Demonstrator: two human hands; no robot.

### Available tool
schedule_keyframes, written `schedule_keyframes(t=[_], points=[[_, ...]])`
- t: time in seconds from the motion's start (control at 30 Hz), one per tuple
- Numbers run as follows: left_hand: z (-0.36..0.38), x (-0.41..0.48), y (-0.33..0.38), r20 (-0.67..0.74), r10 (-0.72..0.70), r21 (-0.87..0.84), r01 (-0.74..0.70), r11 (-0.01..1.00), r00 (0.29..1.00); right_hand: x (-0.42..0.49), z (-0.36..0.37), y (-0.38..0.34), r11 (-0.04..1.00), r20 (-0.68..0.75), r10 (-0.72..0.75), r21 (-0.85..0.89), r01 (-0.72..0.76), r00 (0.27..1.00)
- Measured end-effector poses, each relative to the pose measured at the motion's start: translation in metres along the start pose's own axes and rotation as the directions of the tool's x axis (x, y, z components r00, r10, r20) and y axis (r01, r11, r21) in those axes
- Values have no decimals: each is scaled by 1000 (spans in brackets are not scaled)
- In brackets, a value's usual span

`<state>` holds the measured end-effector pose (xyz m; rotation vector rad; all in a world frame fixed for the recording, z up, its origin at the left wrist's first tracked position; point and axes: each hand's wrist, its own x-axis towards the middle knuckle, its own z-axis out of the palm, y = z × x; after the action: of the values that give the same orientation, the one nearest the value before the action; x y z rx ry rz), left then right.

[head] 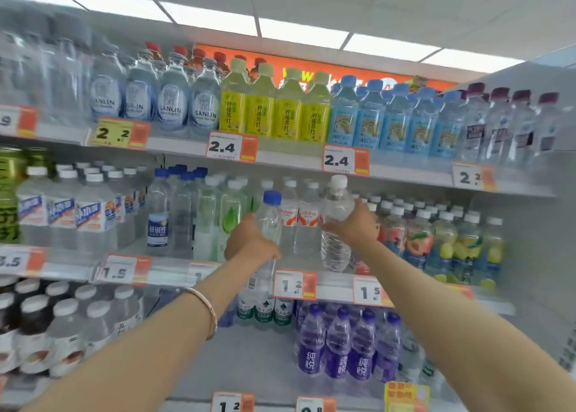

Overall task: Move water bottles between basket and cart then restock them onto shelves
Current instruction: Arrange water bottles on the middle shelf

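Blue-capped water bottle [270, 221] is in the left hand [249, 245], whose fingers wrap round its middle. It leans a little and hangs in front of the middle shelf [335, 288], its base lower than the front edge, near the price tag [294, 284] marked 1.2. Just right of it, red-labelled bottles [299, 220] stand in their row. Further right, the white-capped water bottle [335, 249] is upright, and the right hand [353, 224] grips its upper half with fingers curled round the far side. Its base is at the shelf's front edge (whether it rests there I cannot tell). The step in hand looks like shelving both. To do it well, I would lift the left one clear of the front edge before pushing in, straighten it, and slide each into a gap without knocking the rows behind. Set each base flat and loosen the fingers only once the bottle stands alone, label turned outward.
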<state>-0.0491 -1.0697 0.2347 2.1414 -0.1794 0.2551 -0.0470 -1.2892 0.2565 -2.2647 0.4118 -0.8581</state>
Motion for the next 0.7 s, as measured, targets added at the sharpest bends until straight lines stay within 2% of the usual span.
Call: schedule_keyframes(t=[0.1, 0.43, 0.7], points=[[3, 8, 4, 6, 11, -6, -11, 1000, 1000, 18, 8, 10, 999, 74, 31, 33, -33, 997], [11, 35, 16, -61, 7, 12, -6, 1000, 998, 68, 34, 26, 988, 195, 79, -147, -50, 978], [15, 44, 16, -74, -24, 9, 25, 1000, 997, 92, 55, 30, 974, 280, 173, -190, -122, 944]])
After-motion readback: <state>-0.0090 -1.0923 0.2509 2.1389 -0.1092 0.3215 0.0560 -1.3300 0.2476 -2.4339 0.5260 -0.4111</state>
